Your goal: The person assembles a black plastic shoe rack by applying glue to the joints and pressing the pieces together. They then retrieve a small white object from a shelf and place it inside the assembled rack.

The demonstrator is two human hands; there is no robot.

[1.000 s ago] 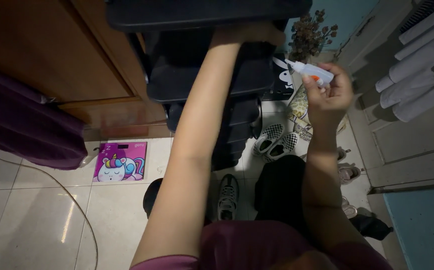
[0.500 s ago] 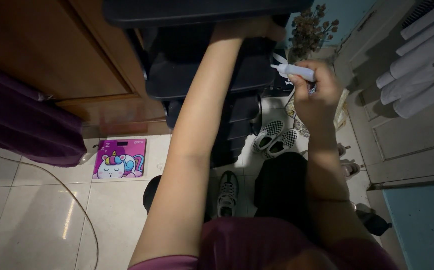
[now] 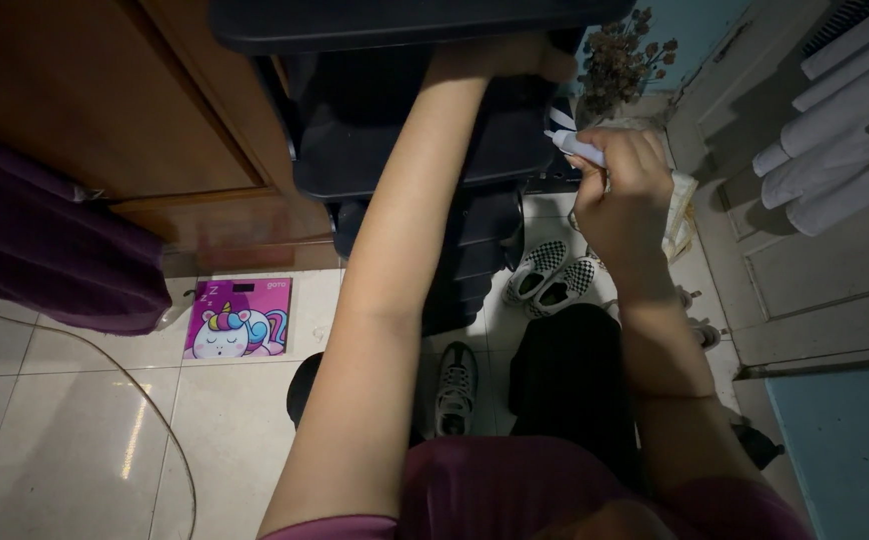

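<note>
The right hand [image 3: 623, 195] has its fingers clamped round a small white squeeze bottle [image 3: 575, 146], nozzle aimed at the black shoe rack [image 3: 405, 140]. The left hand [image 3: 515, 58] reaches up and grips the rack's top shelf edge, fingers curled on it. Checkered shoes [image 3: 553, 278] lie on the tiled floor [image 3: 75, 430] below.

A glossy pale tiled floor [image 3: 85, 430] is seen beside a wooden cabinet [image 3: 105, 100], below which a purple cartoon-printed scale [image 3: 240, 318] is laid.
</note>
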